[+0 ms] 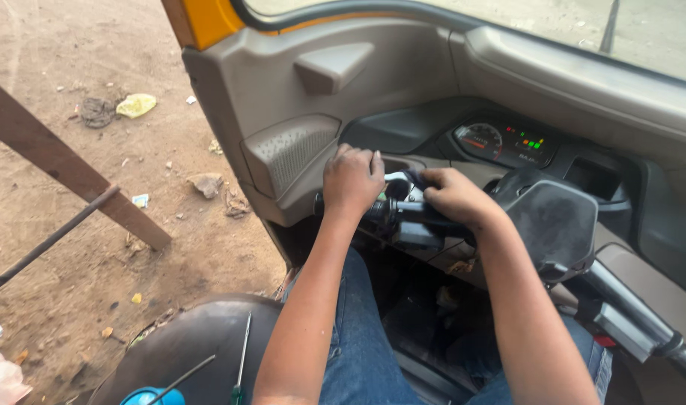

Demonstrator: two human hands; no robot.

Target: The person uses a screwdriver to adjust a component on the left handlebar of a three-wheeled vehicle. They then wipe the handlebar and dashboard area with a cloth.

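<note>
I sit in a three-wheeler's driver seat behind a black handlebar [403,214]. My left hand [352,180] is wrapped over the left grip of the bar. My right hand [454,196] rests on the switch housing just right of it, fingers curled around the bar near a silver lever [395,178]. A black padded centre cover [555,221] sits to the right of my right wrist. The right end of the bar [636,319] runs toward the lower right.
A grey dashboard [313,112] with a speaker grille and a lit instrument cluster [504,141] lies ahead. A screwdriver [240,364] and a thin rod lie on the black seat [200,345]. Dirt ground with litter and a wooden plank [65,161] is at left.
</note>
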